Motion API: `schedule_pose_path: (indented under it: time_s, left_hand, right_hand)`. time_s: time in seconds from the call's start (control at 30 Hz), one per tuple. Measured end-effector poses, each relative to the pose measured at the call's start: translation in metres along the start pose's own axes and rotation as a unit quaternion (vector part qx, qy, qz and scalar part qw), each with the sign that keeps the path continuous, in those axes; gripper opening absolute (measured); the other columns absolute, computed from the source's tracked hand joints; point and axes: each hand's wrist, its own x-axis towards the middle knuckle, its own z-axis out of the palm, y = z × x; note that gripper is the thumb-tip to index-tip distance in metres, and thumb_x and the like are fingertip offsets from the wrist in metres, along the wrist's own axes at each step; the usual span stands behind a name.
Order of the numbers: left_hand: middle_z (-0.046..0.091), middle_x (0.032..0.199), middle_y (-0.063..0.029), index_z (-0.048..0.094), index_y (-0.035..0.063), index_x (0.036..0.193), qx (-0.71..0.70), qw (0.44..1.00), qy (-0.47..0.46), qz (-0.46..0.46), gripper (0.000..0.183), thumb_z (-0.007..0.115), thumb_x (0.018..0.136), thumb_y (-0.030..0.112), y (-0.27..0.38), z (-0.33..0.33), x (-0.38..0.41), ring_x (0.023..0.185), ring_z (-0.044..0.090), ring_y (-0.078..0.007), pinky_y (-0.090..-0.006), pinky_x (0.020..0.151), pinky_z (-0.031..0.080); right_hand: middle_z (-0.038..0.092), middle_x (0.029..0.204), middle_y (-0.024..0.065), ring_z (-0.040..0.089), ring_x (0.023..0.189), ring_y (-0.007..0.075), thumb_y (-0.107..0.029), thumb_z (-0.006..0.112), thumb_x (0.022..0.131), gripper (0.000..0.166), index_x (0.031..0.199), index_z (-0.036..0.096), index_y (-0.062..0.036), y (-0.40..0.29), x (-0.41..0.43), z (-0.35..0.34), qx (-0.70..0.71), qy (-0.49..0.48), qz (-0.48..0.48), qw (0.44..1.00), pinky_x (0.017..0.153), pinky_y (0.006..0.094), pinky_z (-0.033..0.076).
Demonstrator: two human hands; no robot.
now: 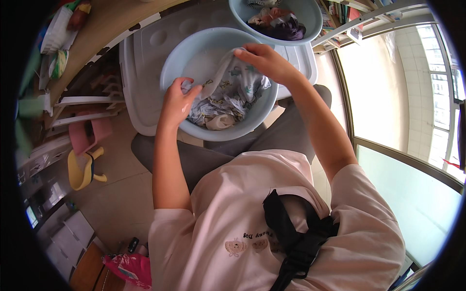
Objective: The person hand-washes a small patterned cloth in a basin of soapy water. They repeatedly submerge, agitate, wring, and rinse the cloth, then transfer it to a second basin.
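A light blue plastic basin [218, 136] rests partly on a grey plastic lid, above my lap. Wet printed cloth [218, 105] lies bunched in its lower part, and whitish water [204, 63] shows at the upper left. My right hand [267, 62] pinches the raised edge of a white printed cloth [240, 69] near the basin's upper right rim. At the left side of the basin, my left hand [178, 100] grips a bit of pale cloth between thumb and fingers. Its wrist glistens with water.
A second light blue basin [315, 31] with dark and pinkish cloth [280, 25] stands beyond, on the grey lid [140, 72]. Wooden shelving [105, 32] curves along the left. A yellow plastic object [78, 171] is on the tiled floor below a pink one [83, 134]. Glass panels stand at right.
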Motion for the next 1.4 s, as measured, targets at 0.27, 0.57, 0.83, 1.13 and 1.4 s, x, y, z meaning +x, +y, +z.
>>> schedule_pose_path:
  time_s: [0.27,0.57,0.83,1.13,1.4]
  left_hand:
    - [0.056,0.104,-0.0207,0.048,0.0061,0.109,0.258,0.940,0.223,0.011,0.025,0.055,0.094,0.024,-0.060,0.096,0.080,0.105,0.056,-0.0406,-0.0497,0.076,0.050]
    - [0.062,0.103,-0.0230,0.050,0.0053,0.113,0.355,0.922,0.150,-0.026,0.023,0.050,0.092,0.016,-0.080,0.101,0.104,0.089,0.064,-0.0424,-0.0508,0.075,0.052]
    - [0.063,0.113,-0.0142,0.057,0.0020,0.122,-0.360,0.916,0.099,-0.144,0.041,0.057,0.097,0.035,-0.071,0.067,0.085,0.102,0.062,-0.0277,-0.0358,0.085,0.049]
    - [0.056,0.095,-0.0037,0.053,0.0118,0.105,-0.604,0.763,-0.058,-0.224,0.028,0.064,0.093,0.035,-0.054,0.103,0.053,0.088,0.056,-0.0148,-0.0281,0.075,0.049]
    - [0.062,0.105,-0.0073,0.059,0.0141,0.108,-0.505,0.793,-0.011,-0.340,0.046,0.050,0.092,0.056,-0.003,0.125,0.030,0.096,0.061,-0.0222,-0.0407,0.077,0.050]
  right_hand:
    - [0.068,0.102,0.0217,0.066,0.099,0.0364,-0.034,0.053,0.095,0.032,0.112,0.055,-0.0083,0.078,0.092,0.104,-0.364,0.097,0.015,0.926,0.083,0.0442,0.052]
    - [0.069,0.107,0.0157,0.068,0.098,0.0297,-0.022,0.048,0.092,0.027,0.106,0.068,-0.0112,0.102,0.112,0.117,-0.476,0.029,-0.007,0.879,0.086,0.0420,0.052]
    - [0.068,0.103,0.0218,0.066,0.099,0.0335,-0.019,0.064,0.084,0.032,0.112,0.067,-0.0040,0.076,0.076,0.058,-0.058,0.150,-0.015,0.987,0.086,0.0393,0.051]
    - [0.064,0.078,0.0222,0.066,0.071,0.0359,-0.026,0.068,0.088,0.033,0.101,0.055,0.0010,0.007,-0.042,0.120,-0.138,0.078,-0.085,0.984,0.065,0.0413,0.052]
    - [0.067,0.081,0.0252,0.066,0.082,0.0422,-0.040,0.049,0.094,0.045,0.085,0.072,-0.0022,0.056,0.062,0.105,-0.239,0.170,0.070,0.953,0.079,0.0475,0.052]
